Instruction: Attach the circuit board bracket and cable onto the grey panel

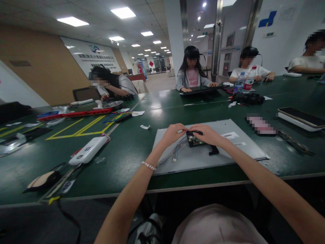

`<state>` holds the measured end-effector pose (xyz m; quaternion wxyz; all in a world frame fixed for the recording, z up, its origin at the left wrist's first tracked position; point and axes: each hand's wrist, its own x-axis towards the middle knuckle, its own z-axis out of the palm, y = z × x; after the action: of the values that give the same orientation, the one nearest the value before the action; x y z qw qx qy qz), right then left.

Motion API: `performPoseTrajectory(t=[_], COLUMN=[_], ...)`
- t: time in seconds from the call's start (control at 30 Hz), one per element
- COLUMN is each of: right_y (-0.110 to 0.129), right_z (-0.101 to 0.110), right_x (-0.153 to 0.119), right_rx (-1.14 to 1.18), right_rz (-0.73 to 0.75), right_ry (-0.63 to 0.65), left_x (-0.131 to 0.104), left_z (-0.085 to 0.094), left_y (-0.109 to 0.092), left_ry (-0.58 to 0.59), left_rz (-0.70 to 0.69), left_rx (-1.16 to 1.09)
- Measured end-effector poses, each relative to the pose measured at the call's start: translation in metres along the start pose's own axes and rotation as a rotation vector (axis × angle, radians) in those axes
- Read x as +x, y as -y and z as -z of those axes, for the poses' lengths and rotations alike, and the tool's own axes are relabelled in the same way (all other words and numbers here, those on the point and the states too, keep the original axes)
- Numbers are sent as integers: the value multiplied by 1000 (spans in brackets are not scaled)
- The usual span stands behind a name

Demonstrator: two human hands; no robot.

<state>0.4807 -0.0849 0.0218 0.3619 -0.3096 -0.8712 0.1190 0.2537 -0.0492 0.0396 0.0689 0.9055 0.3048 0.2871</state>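
A small circuit board in a black housing (195, 141) is held over a grey flat panel (218, 162) on the table in front of me. My left hand (174, 134) is closed, its fingertips pinched at the board's upper left corner. My right hand (207, 134) grips the housing's top and right side, with fingers lying over its upper edge. Grey wires (177, 146) with a small white connector run from the board's left side onto the panel. A black bracket-like piece (214, 150) lies just below my right hand. The fingertips partly hide the board's top edge.
A white power bank (88, 150) lies to the left with a cable. A pink-faced phone (261, 124), tweezer-like tools (296, 141) and a white-and-black device (302, 118) are on the right. Bottles (248, 81) stand farther back. Several people sit around the green table (127, 176).
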Motion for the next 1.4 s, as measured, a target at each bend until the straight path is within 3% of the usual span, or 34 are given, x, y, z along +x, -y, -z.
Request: performPoseTrajectory(t=[0.17,0.37,0.47,1.0,1.4], right_y=[-11,-38,-45,-50,-59], right_z=[0,6,7,-12,-14], right_x=[0,-3,-3,10,29], right_rx=[-33,-165,-215,-256,-240], right_rz=[-10,-83,-121,-288,-261], right_ry=[-65,-225,-241,-75,-1], left_x=[-2,-8,-9,-8,-9], left_z=[-4,-7,-6,-8,-6], left_y=[-2,-4,-6,-3,-5], left_ry=[45,312,390,413,397], left_rz=[77,169,190,183,164], left_rx=[27,-45,-96,-144,-184])
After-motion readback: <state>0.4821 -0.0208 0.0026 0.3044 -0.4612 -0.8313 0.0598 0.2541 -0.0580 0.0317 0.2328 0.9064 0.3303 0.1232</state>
